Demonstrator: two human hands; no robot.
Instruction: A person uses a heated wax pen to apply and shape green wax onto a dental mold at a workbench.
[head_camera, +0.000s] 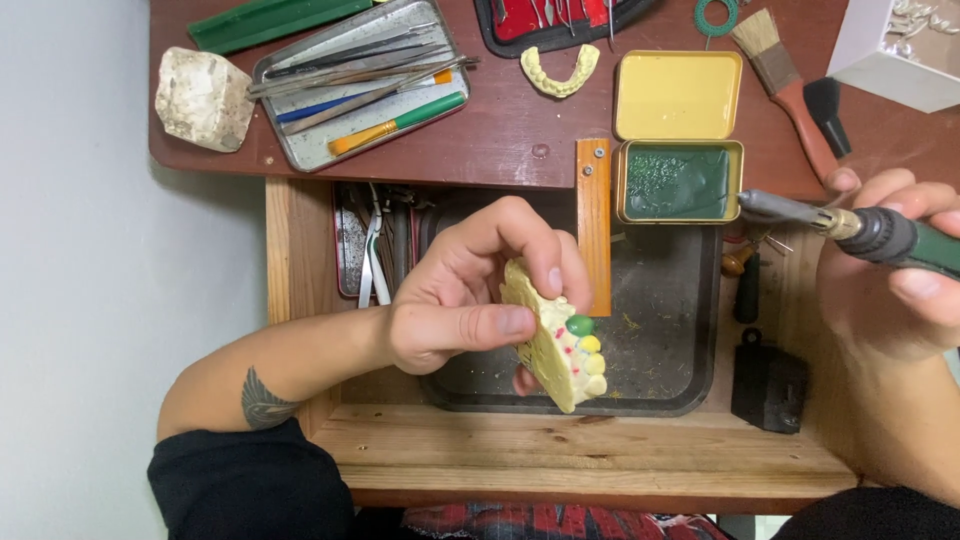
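Left hand (455, 300) raised over the open wooden drawer (560, 440), fingers (530, 245) clenched around a pale yellow plaster dental cast (550, 345), thumb pressed flat against its side. Cast tilted on edge, carrying a row of small wax teeth in green, yellow and cream with red dots along the gum line. Beneath it, a dark rectangular tray (660, 340) sunk in the drawer, flecked with scraps.

Right hand (890, 290) at the right edge, fingers wrapped around a green and black pen-shaped electric wax tool (860, 228). Grey metal tip of the tool pointing left, touching or just over the edge of a small open brass-coloured tin of green wax (680, 182); which of the two, impossible to tell. Hinged yellow lid (678, 95) of the tin lying back on the dark red-brown counter (500, 150).

Farther back on the counter: a flat metal tray of slim hand instruments (365, 85), some with orange, green and blue handles; a rough white plaster block (203, 98) beside it; a loose yellowish horseshoe-shaped dental arch (560, 72); a wooden-handled bristle brush (785, 80). Narrow orange wooden strip (593, 225) screwed to the counter's front edge, hanging down between the cast and the tin. Black sleeve and tattooed forearm (265, 400) at lower left.
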